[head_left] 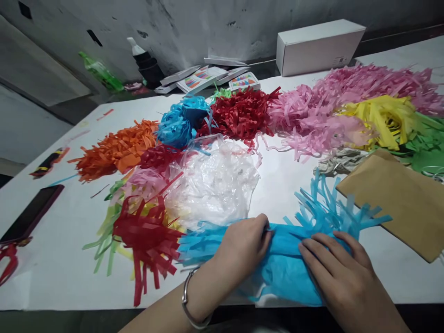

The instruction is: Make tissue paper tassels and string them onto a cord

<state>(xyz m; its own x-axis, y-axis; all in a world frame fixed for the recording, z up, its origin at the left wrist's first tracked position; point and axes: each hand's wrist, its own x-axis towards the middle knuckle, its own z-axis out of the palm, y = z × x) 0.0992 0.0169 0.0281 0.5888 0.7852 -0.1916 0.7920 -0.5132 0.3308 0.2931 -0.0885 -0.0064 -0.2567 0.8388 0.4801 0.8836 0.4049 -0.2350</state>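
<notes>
A grey, blotched wall (194, 27) runs across twelve o'clock, with dark marks (94, 38) toward ten. Below it, a white-topped surface (76, 222) spreads from nine to three, under dim, cool light.

tissue paper (289, 275) lies at the front of the desk (79, 208), a plastic bag (218, 180) just behind it, a phone (33, 213) far left, an envelope (395, 199) to the right (a box (319, 51) stands at the back).

there are two hands (243, 243) (342, 273), one bracelet (185, 296), one phone (33, 212) and one green bottle (103, 73).
</notes>
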